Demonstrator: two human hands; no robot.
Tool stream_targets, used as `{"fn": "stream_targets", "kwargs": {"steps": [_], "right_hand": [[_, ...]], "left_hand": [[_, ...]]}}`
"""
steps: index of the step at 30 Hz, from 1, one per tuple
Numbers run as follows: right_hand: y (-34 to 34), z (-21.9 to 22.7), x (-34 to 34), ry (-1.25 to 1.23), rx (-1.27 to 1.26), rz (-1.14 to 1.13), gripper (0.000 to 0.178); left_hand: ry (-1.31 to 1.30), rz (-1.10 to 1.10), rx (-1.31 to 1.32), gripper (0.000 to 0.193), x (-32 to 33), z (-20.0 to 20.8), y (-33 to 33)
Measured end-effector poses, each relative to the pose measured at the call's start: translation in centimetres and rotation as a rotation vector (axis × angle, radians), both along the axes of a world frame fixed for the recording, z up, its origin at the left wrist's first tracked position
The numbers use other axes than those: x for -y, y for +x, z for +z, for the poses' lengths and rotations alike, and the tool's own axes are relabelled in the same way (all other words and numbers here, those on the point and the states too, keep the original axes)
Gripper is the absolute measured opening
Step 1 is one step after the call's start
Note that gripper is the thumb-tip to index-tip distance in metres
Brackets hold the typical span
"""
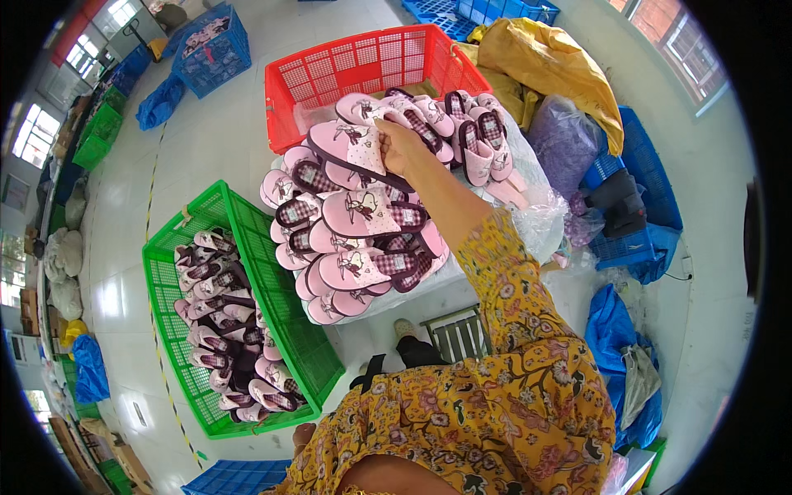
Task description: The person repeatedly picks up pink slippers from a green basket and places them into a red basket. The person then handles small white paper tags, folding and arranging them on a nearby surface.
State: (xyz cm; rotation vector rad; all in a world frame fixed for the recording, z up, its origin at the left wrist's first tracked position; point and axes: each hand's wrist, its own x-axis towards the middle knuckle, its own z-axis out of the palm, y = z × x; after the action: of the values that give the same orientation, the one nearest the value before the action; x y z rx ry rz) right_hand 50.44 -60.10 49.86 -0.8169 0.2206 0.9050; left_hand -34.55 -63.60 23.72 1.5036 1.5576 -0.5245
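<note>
My right hand reaches over a table heaped with pink slippers and is closed on the edge of a pink slipper at the far side of the pile. That slipper has a printed cartoon, dark trim and a checked lining. More pink slippers lie stacked in rows nearer to me, and a few pairs stand to the right of the hand. Low at the left, beside my yellow flowered clothing, only a small part of my left hand shows; its fingers are mostly hidden.
A green crate full of slippers stands left of the table. Behind the pile is a red crate. Yellow sacks, a purple-filled plastic bag and a blue crate line the right. A slatted stool sits below the table.
</note>
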Motion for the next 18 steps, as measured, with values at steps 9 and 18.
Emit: {"fn": "stream_targets", "kwargs": {"steps": [9, 18], "right_hand": [[1.7, -4.0, 0.8, -0.344, 0.262, 0.216, 0.035], [-1.0, -4.5, 12.0, -0.401, 0.418, -0.061, 0.028]], "left_hand": [[0.207, -0.5, -0.013, 0.029, 0.7, -1.9, -4.6], [-0.057, -0.367, 0.022, 0.028, -4.9, -1.0, 1.7]]}}
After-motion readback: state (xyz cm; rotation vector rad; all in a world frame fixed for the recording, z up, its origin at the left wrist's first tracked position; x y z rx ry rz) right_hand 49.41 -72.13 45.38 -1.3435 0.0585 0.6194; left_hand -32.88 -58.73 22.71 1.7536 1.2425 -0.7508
